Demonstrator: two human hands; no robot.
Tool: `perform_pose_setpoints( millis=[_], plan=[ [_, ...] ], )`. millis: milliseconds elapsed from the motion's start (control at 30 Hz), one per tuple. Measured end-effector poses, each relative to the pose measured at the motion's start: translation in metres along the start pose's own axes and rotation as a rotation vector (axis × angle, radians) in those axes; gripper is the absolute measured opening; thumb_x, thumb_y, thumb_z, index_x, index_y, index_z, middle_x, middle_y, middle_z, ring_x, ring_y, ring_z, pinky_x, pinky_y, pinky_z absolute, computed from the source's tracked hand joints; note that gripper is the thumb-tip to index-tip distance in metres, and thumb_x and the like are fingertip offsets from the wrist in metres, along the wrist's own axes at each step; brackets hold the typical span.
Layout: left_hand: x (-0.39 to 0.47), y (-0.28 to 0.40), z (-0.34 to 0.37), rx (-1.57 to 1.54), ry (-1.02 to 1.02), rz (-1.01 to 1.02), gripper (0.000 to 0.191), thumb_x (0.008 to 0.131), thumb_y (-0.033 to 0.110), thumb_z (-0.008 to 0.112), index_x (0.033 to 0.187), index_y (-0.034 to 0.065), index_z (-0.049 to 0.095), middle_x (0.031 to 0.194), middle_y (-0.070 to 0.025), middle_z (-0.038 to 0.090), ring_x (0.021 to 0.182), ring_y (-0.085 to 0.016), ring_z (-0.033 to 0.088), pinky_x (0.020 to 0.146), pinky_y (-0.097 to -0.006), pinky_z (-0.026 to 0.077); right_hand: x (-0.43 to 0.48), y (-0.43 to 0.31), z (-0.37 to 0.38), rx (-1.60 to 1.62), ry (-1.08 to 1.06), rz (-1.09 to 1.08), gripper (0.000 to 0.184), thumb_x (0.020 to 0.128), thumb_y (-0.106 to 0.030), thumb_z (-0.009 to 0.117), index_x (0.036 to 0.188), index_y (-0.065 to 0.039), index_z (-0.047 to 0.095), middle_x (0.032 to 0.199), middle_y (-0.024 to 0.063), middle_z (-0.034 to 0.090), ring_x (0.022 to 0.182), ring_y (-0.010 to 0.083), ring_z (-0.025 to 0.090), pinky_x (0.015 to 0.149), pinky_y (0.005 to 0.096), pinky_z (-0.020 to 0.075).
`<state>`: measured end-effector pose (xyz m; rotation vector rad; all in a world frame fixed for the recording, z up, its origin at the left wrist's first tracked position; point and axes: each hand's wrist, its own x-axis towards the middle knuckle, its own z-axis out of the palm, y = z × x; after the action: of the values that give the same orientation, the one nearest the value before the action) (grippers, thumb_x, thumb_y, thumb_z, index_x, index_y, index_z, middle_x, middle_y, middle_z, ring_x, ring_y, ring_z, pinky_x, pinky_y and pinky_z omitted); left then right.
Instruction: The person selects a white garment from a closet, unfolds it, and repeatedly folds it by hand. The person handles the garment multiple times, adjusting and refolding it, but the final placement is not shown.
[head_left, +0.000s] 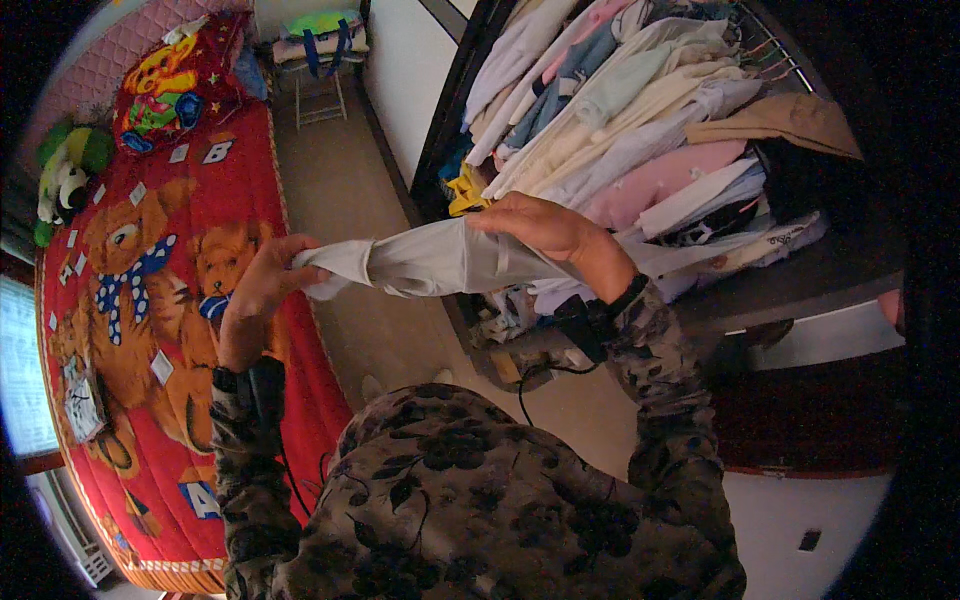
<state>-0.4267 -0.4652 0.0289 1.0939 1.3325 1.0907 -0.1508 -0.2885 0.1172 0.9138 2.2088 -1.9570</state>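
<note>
A white cloth garment (427, 259) is stretched between my two hands, gathered and folded along its length. My left hand (262, 296) grips its narrow end on the left, over the gap beside the bed. My right hand (559, 240) holds the other end, with the thumb and fingers on the fabric, in front of the open wardrobe. Behind my right hand hang many garments (637, 112), white, cream, pink and blue, on a rail. Whether the held cloth touches the hanging ones is hidden by the hand.
To the left lies a bed with a red teddy-bear blanket (150, 285), a red cushion (172, 94) and a green plush toy (71, 176). A folding stool (321, 97) with folded textiles stands at the far end of the floor (337, 202). Below the wardrobe clothes sits an open drawer (825, 337).
</note>
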Motion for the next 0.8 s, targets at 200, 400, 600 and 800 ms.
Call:
perform_pose_setpoints(
  millis=[200,400,600,800],
  plan=[
    [-0.003,0.018,0.019,-0.485,0.160,0.080,0.019,0.084,0.018,0.056,0.096,0.0049,0.051,0.085,0.0002,0.056,0.077,-0.009,0.052,0.070,-0.0221,0.041,-0.017,-0.014,-0.004,-0.197,0.051,-0.170,0.031,0.085,-0.027,0.049,0.099,0.000,0.060,0.087,0.0036,0.058,0.085,0.0138,0.054,0.077,0.0240,0.0405],
    [0.002,0.033,0.037,-0.606,0.352,0.178,0.012,0.089,0.016,0.047,0.097,0.0083,0.049,0.085,0.0032,0.052,0.078,-0.006,0.049,0.070,-0.0204,0.040,-0.008,0.002,-0.015,-0.195,0.109,-0.354,0.026,0.086,-0.019,0.049,0.101,0.001,0.058,0.092,0.0056,0.056,0.097,0.0148,0.049,0.087,0.0242,0.0355],
    [0.010,0.037,0.034,-0.647,0.274,0.361,0.010,0.090,0.017,0.044,0.097,0.0092,0.047,0.081,0.0045,0.050,0.075,-0.004,0.048,0.069,-0.0193,0.040,-0.012,0.000,-0.022,-0.091,0.019,-0.229,0.029,0.085,-0.020,0.051,0.105,0.001,0.056,0.099,0.0061,0.056,0.096,0.0132,0.048,0.086,0.0244,0.0358],
    [0.011,0.058,0.040,-0.695,0.293,0.413,0.012,0.091,0.017,0.043,0.098,0.0086,0.047,0.081,0.0028,0.051,0.074,-0.005,0.050,0.067,-0.0200,0.042,-0.015,-0.019,-0.006,-0.029,-0.128,-0.176,0.038,0.084,-0.027,0.054,0.110,0.001,0.052,0.099,0.0064,0.057,0.092,0.0123,0.051,0.082,0.0247,0.0391]
  ],
)
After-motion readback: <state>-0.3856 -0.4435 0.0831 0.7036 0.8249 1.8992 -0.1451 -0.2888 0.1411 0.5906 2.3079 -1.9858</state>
